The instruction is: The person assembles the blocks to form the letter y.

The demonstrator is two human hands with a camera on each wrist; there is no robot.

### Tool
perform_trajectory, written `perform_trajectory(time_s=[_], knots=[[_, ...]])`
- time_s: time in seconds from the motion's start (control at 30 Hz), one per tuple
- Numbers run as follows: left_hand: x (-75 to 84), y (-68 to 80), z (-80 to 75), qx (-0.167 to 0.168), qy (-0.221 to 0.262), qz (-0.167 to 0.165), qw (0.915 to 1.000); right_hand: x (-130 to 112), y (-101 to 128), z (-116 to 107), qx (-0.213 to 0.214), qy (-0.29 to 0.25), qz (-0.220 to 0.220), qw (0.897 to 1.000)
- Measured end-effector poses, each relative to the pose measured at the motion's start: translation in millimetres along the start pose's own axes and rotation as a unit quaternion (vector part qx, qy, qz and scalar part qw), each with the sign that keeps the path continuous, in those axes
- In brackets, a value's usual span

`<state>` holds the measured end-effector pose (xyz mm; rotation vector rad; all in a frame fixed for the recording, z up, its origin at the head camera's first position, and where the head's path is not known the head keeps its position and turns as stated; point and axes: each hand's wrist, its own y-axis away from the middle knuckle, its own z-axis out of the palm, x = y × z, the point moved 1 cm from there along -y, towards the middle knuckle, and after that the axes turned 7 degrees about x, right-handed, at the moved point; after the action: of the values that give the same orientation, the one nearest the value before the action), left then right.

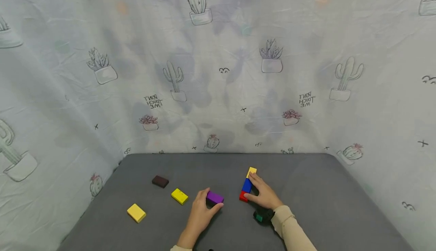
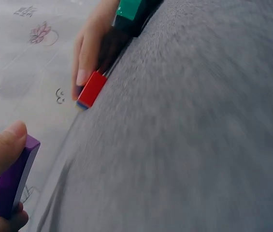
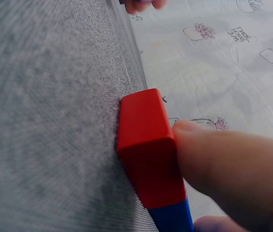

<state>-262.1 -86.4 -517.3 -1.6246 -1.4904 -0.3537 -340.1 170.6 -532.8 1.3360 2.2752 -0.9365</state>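
Observation:
A purple block [image 1: 215, 197] is pinched between the thumb and fingers of my left hand [image 1: 199, 212]; the left wrist view shows its long side facing the table. Right of it, a pale yellow block [image 1: 251, 170], a blue block [image 1: 246, 185] and a red block [image 1: 243, 196] lie end to end in a row. My right hand [image 1: 265, 197] rests over this row, fingertips at the yellow block and thumb on the red block. In the right wrist view, the thumb touches the upper face of the red block, with the blue block right behind it.
On the grey table [image 1: 323, 205], left of my hands, lie a dark brown block [image 1: 160, 181], a bright yellow block [image 1: 179, 196] and a pale yellow block [image 1: 136, 213]. A cactus-print curtain [image 1: 225, 92] surrounds the table. A black wrist device [image 1: 263, 217] sits under my right wrist.

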Motion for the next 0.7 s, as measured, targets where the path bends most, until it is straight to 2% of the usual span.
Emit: perform_trajectory(time_s=[0.17,0.4,0.7], knots=[[3.8,-2.2,13.8,0.006,-0.009,-0.007,0.9999,-2.9,4.0,5.7,0.016,0.006,-0.019,1.000],[11.1,-9.9,31.4,0.010,-0.014,-0.015,0.9997,-1.3,-0.7,6.0,-0.023,-0.010,0.024,0.999],[22.6,-18.0,47.1,0.017,-0.014,-0.008,0.9997,0.6,-3.8,0.2,-0.015,0.005,0.018,1.000]])
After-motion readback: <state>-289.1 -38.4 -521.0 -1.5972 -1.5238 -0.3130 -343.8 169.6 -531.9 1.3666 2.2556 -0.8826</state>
